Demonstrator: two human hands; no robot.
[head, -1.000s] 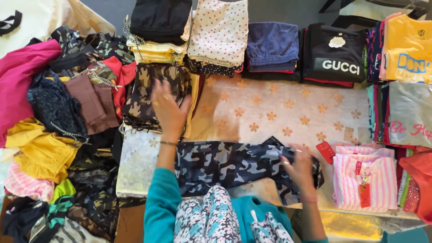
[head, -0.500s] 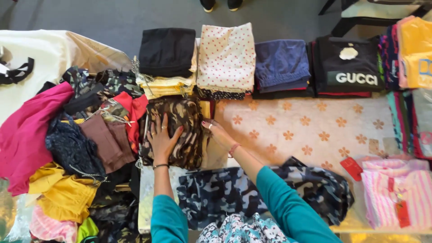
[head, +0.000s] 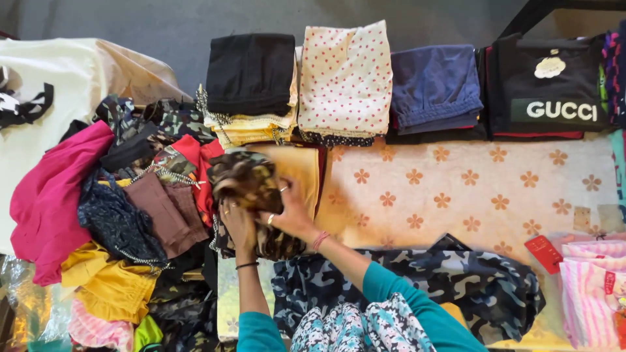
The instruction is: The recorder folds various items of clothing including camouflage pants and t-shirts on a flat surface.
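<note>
Both my hands grip a brown camouflage-print garment [head: 244,182] and lift its upper part off the table. My left hand [head: 238,225] holds its lower left side. My right hand [head: 290,212], with rings and a red wrist thread, clasps it from the right. A yellow-orange cloth [head: 297,171] lies under it. A dark blue camouflage garment [head: 469,280] is spread flat near me, below my right forearm.
A heap of loose clothes [head: 111,215] fills the left side. Folded stacks line the far edge: black [head: 251,72], white with red dots [head: 345,78], navy [head: 433,85], a black shirt [head: 548,91]. Pink striped folded clothes [head: 593,293] sit right. A floral cream cloth [head: 469,189] covers the table.
My right hand left the blue camouflage garment and crossed to the brown one. Both hands have now bunched it up and raised its top edge.
</note>
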